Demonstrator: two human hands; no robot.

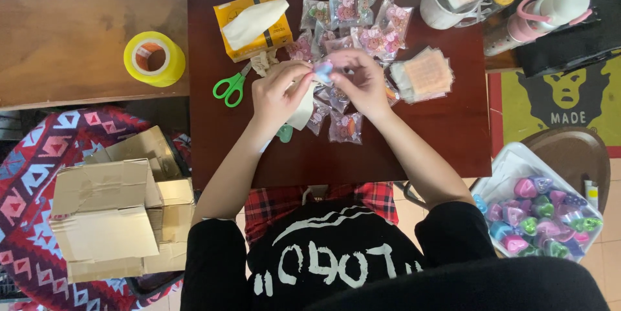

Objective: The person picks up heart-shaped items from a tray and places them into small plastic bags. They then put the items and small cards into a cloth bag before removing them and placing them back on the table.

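I see my left hand (279, 93) and right hand (359, 82) meet over the desk (440, 136), both pinched on a small blue piece (324, 72) held just above the packets (354, 23). Green scissors (231, 85) lie left of them, a yellow box (253, 23) behind, tape (154, 58) farther left.

Both forearms reach forward, left hand (277, 94) and right hand (363, 83) meeting fingertip to fingertip, each grip seemingly pinched.
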